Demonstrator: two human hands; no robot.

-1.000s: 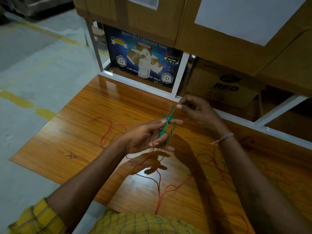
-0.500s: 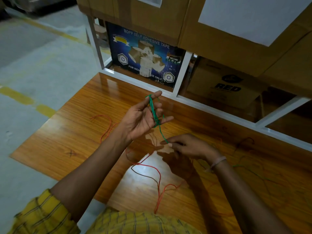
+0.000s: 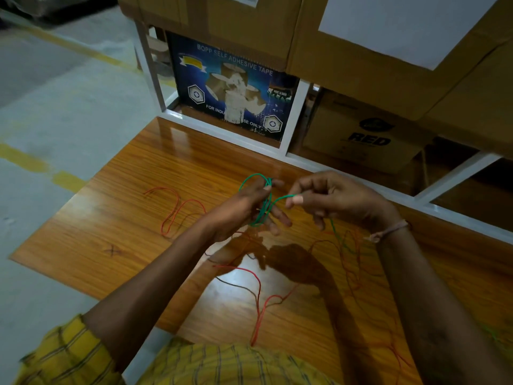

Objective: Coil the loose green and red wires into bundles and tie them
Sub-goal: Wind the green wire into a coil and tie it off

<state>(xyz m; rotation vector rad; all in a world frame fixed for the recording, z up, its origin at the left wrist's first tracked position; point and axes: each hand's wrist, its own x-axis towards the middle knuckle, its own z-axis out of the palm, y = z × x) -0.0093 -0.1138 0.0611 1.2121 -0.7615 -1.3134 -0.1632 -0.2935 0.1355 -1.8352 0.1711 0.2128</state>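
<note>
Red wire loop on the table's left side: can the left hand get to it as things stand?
Probably yes for reach: the red wire loop lies on bare table beside the left hand, nothing between. But that hand has the green wire coiled around its fingers, so its grip is occupied.

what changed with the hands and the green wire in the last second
The right hand dipped toward the table, then rose again, pinching the green wire and drawing another turn around the left hand. The red wires on the table stayed put.
</note>
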